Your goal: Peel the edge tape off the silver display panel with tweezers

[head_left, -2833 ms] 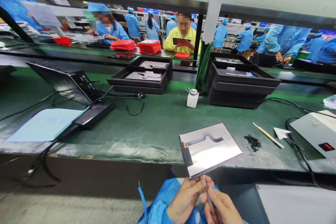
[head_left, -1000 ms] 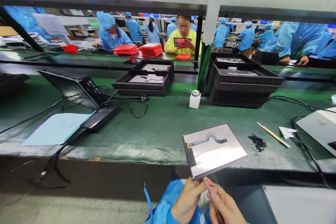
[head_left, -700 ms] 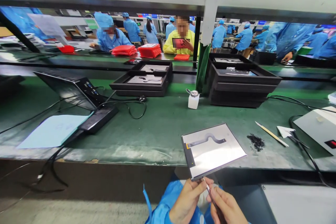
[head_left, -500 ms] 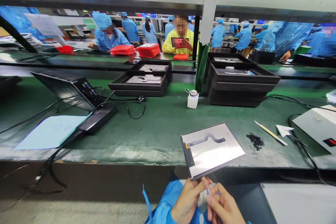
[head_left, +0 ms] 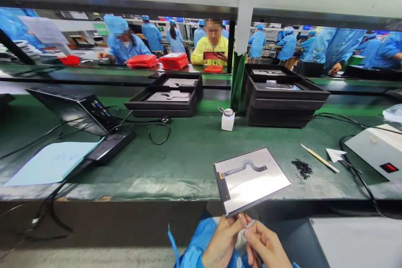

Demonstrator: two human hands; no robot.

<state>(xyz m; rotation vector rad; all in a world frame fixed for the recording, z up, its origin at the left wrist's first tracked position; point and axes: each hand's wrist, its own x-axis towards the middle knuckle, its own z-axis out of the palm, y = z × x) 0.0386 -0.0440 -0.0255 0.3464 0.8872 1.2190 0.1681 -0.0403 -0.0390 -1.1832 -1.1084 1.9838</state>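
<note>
A display panel [head_left: 251, 190] with a silvery back and a dark flex cable [head_left: 241, 167] is tilted over the table's front edge. My left hand [head_left: 220, 238] is closed on its near edge, thumb on top. Close beside it, my right hand [head_left: 265, 243] is closed, its fingers pinched around something thin that I cannot make out. The two hands nearly meet just below the panel, and a slim pale piece shows between their fingertips.
Black trays [head_left: 163, 106] and a taller tray stack [head_left: 282, 104] stand behind a white pump bottle [head_left: 228, 120]. Right of the panel lie black scraps [head_left: 302, 168], a knife-like tool [head_left: 319, 158] and a white box [head_left: 377, 150]. A tilted monitor [head_left: 72, 106] with cables stands left. Co-workers sit opposite.
The view has shifted slightly, so the scene sits a little further left. Both hands stay at the panel's near edge. The person in yellow opposite has tilted the tablet-like item flatter.
</note>
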